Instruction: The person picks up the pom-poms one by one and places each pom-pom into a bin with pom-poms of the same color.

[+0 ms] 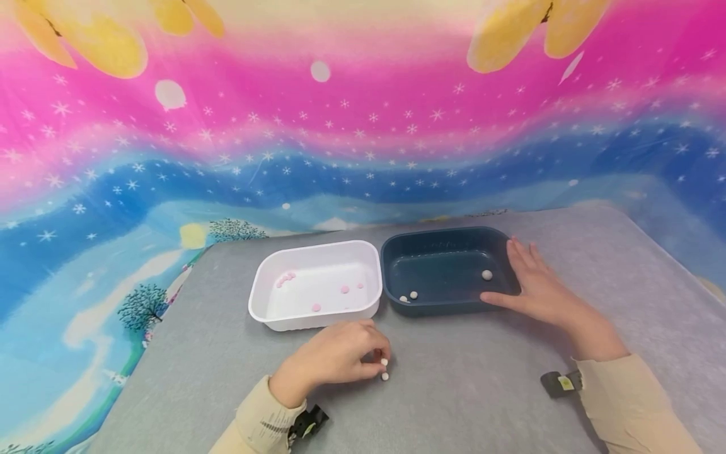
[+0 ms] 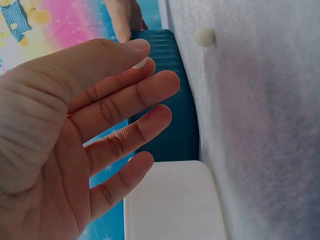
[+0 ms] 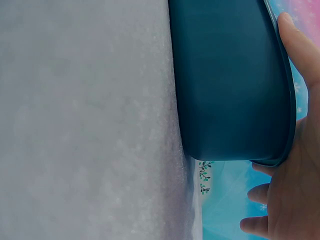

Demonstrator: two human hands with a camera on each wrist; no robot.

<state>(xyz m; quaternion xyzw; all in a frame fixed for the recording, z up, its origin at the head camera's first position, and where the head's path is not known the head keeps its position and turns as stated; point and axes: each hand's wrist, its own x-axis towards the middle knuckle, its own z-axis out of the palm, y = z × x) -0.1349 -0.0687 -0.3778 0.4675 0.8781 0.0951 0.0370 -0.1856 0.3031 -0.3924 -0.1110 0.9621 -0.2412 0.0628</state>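
Observation:
My left hand (image 1: pixel 337 354) is low over the grey cloth, just in front of the trays. Between its thumb and index finger it pinches a small white ball (image 2: pixel 139 63), while the other fingers stay loosely extended. A second white ball (image 1: pixel 385 376) lies on the cloth right by those fingertips. My right hand (image 1: pixel 539 290) rests at the right end of a dark teal tray (image 1: pixel 448 309), thumb along the near rim and straight fingers spread along the end. Inside that tray are a larger whitish ball (image 1: pixel 487 275) and small white balls (image 1: pixel 413 295) near the front left corner.
A white tray (image 1: pixel 317 321) stands left of the teal one, their sides close together. Several pink pieces (image 1: pixel 345 289) lie in it. Grey cloth (image 1: pixel 454 384) covers the table, and a colourful printed curtain (image 1: pixel 363 145) hangs behind.

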